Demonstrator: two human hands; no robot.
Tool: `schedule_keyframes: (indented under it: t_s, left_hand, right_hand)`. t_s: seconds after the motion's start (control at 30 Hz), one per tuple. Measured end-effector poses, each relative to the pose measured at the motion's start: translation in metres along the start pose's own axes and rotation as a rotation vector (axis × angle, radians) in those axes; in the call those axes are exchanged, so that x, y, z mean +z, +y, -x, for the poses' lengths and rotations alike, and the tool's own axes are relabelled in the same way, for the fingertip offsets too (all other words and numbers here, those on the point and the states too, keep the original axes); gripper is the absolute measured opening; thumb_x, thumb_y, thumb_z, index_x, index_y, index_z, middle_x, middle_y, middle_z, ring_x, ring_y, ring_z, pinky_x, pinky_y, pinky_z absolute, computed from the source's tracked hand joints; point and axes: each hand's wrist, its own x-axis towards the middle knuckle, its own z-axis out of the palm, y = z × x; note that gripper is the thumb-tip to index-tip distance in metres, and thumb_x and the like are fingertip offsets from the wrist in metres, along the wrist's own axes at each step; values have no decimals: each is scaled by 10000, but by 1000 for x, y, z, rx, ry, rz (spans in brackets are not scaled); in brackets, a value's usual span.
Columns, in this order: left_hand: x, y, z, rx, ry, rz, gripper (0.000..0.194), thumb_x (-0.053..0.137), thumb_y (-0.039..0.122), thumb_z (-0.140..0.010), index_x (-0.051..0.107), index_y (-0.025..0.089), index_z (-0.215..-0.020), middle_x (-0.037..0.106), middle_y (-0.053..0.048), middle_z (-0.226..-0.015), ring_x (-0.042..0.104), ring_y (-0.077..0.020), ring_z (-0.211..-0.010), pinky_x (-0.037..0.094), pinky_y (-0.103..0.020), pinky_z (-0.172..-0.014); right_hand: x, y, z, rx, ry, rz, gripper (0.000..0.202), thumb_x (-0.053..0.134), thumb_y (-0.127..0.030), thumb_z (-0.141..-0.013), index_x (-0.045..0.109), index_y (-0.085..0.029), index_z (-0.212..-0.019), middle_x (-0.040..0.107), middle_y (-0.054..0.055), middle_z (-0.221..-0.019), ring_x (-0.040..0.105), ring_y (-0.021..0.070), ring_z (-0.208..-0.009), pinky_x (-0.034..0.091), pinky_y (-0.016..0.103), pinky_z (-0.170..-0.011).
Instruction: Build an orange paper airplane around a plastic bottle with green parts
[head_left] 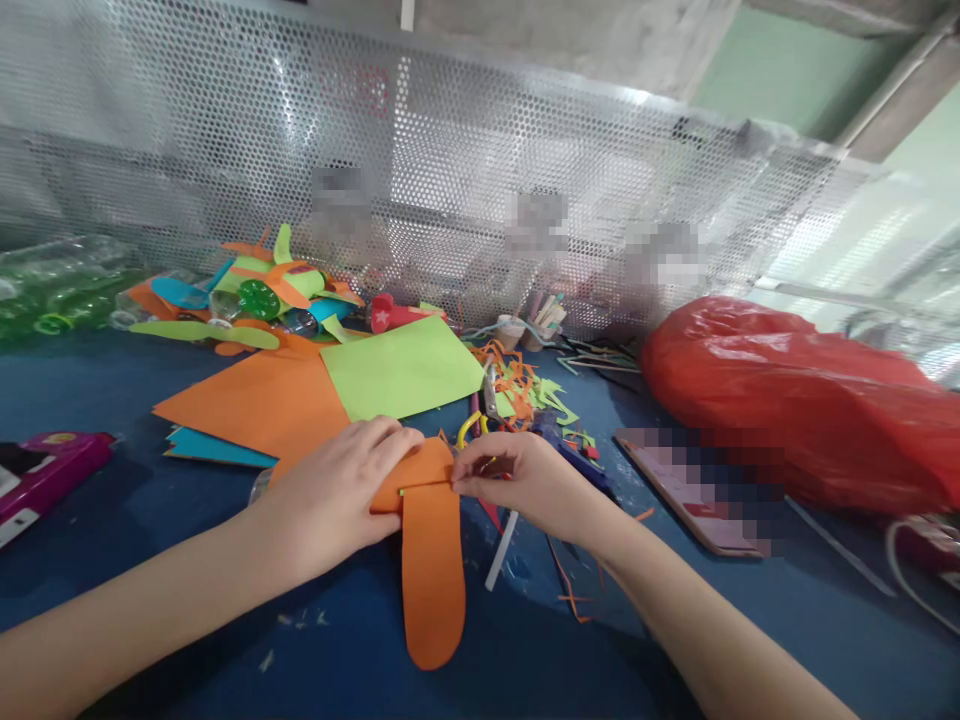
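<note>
My left hand [349,485] is wrapped round an orange paper-covered roll [427,462], holding it just above the blue table. A bit of clear plastic shows past my wrist, at what looks like the roll's left end. From the roll an orange paper strip [433,590] with a rounded end hangs towards me. The fingers of my right hand [525,485] are pinched at the strip's upper right corner, where it meets the roll. Just behind that hand lie yellow-handled scissors [471,428], partly hidden.
Orange sheets [255,400] and a green sheet [405,370] lie behind my left hand. Farther back are paper-winged bottle models [277,285] and plastic bottles [67,285]. Paper scraps [517,380], a phone [690,495] and a red plastic bag [795,400] occupy the right side.
</note>
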Motion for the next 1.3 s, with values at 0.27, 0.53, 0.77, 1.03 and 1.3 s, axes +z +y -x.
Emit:
schedule_keyframes:
  t_s: [0.27, 0.53, 0.77, 1.03, 1.3]
  left_hand:
    - [0, 0, -2, -1, -2, 5, 429, 570, 230, -789, 432, 221, -1195, 501, -71, -1183, 489, -248, -1118, 427, -391, -915]
    - [-6, 1, 2, -4, -11, 74, 417, 517, 295, -805, 419, 249, -1207, 493, -62, -1234, 484, -256, -1155, 429, -387, -920]
    - [2, -4, -2, -11, 72, 43, 255, 433, 378, -893, 451, 249, -1112, 541, -42, -1147, 545, -243, -1068, 437, -396, -883]
    - [3, -8, -4, -22, 65, 54, 253, 443, 383, -887, 444, 264, -1110, 537, -34, -1159, 535, -245, -1087, 428, -404, -896]
    - [4, -8, -5, -26, 64, 46, 274, 462, 375, -874, 455, 260, -1122, 543, -33, -1161, 545, -244, -1079, 439, -404, -895]
  right_hand:
    - [2, -1, 2, -105, 81, 136, 82, 643, -129, -742, 698, -189, -753, 684, 4, -766, 626, 142, -716, 480, 249, -692]
    - [7, -1, 3, -151, 135, 253, 114, 643, -84, -732, 677, -192, -726, 660, -7, -733, 616, 122, -678, 471, 225, -647]
    - [-3, 2, -1, -93, 92, 148, 50, 679, -169, -725, 663, -189, -768, 680, 6, -803, 625, 132, -711, 496, 254, -682]
    - [-11, 11, -3, -27, 35, 37, 96, 679, -246, -734, 637, -175, -783, 651, 12, -779, 606, 137, -715, 482, 265, -668]
    - [2, 7, -5, -26, 73, 41, 54, 665, -187, -735, 612, -176, -739, 609, -19, -732, 553, 108, -666, 438, 231, -629]
